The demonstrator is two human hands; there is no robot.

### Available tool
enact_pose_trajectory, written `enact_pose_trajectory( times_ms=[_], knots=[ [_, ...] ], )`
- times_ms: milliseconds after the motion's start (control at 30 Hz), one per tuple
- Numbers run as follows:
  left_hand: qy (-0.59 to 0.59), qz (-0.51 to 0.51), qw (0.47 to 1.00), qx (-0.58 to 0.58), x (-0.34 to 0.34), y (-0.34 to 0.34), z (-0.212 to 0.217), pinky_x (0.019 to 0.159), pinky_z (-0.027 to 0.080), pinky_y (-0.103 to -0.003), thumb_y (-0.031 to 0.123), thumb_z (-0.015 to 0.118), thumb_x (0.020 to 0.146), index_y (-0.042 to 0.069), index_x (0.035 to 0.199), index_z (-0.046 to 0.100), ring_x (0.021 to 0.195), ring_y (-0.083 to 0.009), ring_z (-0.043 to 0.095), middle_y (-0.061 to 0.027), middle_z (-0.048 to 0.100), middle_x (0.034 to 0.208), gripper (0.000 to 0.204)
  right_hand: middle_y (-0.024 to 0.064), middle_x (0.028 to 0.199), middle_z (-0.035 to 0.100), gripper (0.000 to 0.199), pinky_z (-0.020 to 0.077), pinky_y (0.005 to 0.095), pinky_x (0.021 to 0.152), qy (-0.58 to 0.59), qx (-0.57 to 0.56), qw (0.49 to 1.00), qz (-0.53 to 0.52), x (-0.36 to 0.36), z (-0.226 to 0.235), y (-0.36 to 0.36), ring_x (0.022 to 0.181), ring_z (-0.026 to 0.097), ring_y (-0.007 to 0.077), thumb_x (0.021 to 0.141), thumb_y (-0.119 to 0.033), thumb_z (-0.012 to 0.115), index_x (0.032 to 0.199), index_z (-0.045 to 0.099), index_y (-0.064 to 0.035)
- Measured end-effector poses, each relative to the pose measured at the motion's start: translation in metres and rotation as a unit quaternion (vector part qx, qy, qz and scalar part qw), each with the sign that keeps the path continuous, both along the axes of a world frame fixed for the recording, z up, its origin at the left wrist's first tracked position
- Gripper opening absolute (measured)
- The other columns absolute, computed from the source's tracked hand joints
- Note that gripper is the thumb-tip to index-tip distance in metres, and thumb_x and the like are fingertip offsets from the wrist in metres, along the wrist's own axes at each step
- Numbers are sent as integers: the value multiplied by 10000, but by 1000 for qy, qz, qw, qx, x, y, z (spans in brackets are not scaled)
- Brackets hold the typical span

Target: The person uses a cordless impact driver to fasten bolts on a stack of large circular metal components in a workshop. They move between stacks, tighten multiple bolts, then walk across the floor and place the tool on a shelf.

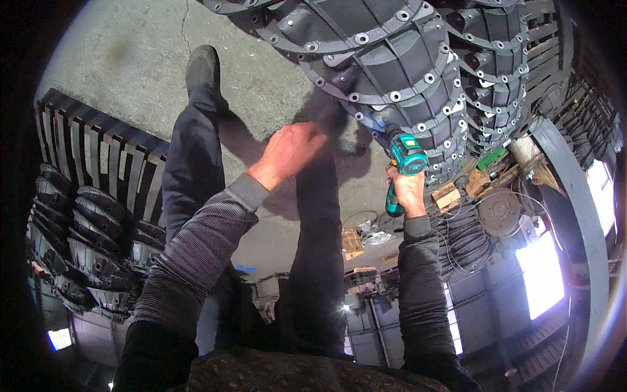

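My right hand [406, 188] is wrapped round the grip of a teal and black cordless drill [409, 155]. Its front end points up and left, at the lower edge of a stack of dark cast metal housings [395, 62] with bolt holes along their flanges; I cannot tell whether the tip touches the metal. Over my legs, left of the drill, my left hand [290, 153] is closed with the fingers curled in. Whatever those fingers may hold is hidden.
A second housing stack [493, 72] stands to the right. Slatted dark pallets [104, 147] and more castings [98, 242] are at the left. Wooden blocks [447, 196], a round metal disc [499, 210] and thin cable lie at the right. Concrete floor [130, 65] shows at upper left.
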State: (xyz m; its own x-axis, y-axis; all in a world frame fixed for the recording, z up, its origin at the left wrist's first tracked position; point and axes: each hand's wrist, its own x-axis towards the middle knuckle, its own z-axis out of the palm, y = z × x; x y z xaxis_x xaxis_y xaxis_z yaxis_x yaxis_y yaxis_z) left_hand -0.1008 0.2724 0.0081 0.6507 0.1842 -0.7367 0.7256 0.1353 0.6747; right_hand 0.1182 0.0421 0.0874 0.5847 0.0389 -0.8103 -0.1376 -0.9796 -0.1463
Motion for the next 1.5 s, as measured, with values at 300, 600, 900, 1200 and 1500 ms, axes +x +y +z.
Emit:
enact_pose_trajectory(
  times_ms=[300,600,900,1200,1500],
  knots=[
    [19,10,1000,19,-14,-2,-12,860,570,-480,329,664,1019,2,1125,756,973,-430,732,-235,762,987,355,73,899,746,209,497,313,640,28,34,999,-5,-3,24,-10,681,647,134,854,2,694,1054,741,39],
    [-2,44,999,32,-11,7,-11,840,569,-476,315,665,1015,13,1086,755,950,-421,735,-211,768,993,323,102,1028,765,224,552,317,662,59,163,980,-101,-45,47,65,725,679,157,895,25,742,1118,729,37],
    [-4,53,998,34,-15,26,-11,841,571,-488,316,660,1018,23,1084,760,961,-423,732,-210,767,996,317,88,990,762,199,574,312,662,43,90,994,-39,-59,1,124,714,689,157,904,13,738,1102,746,20],
    [6,98,995,13,-4,52,-4,860,548,-567,321,656,990,8,991,746,962,-476,704,-252,745,978,326,46,848,741,111,521,302,633,-11,76,994,71,-72,-4,124,663,671,133,892,-26,759,995,751,13],
    [18,86,996,-3,3,72,-1,863,536,-579,326,646,993,-8,991,741,976,-486,697,-261,742,991,348,55,909,717,179,526,305,614,21,99,993,-69,-71,-5,132,672,664,148,910,12,734,1084,699,3]
  ],
)
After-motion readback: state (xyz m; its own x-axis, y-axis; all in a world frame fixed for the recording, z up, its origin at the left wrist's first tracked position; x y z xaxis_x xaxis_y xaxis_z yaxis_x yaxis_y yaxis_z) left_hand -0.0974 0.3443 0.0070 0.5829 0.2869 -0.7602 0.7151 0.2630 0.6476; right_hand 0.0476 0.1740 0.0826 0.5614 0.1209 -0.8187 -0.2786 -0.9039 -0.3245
